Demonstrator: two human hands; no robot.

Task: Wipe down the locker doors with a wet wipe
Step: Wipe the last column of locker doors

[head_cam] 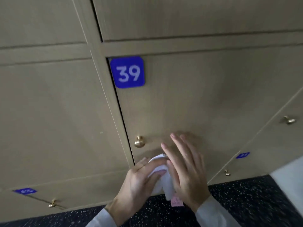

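Left hand (139,179) pinched the wipe (161,176) low before door (205,95) 39, beside its knob (139,141); right hand (185,167) lay flat-fingered against it, probably refolding for a fresh face.

Locker door (205,99) — matt, beige wood-grain laminate; knob (139,142) — polished brass-coloured metal; number plate (127,72) — smooth blue plastic; wet wipe (161,173) — soft white cloth-like sheet; floor (246,202) — dark, white-speckled.
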